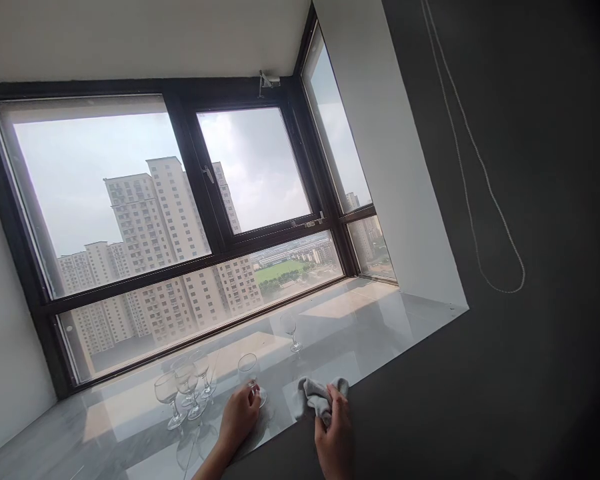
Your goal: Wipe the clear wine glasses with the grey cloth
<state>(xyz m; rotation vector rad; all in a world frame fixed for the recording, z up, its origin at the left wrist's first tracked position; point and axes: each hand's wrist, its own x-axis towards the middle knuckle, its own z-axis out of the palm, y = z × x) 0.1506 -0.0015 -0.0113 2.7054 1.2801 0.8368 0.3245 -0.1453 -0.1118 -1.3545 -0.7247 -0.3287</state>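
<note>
My left hand [239, 417] grips the stem of a clear wine glass [248, 369] that stands on the glossy marble window sill [360, 327]. My right hand [335, 437] holds a crumpled grey cloth [316, 395] resting near the sill's front edge, just right of that glass. A group of three wine glasses [185, 390] stands to the left of my left hand. One more wine glass [290, 330] stands alone farther back on the sill.
A wide black-framed window [190, 200] runs behind the sill, with tall buildings outside. A dark wall [530, 267] on the right carries a hanging bead cord [480, 167]. White walls close both ends of the bay.
</note>
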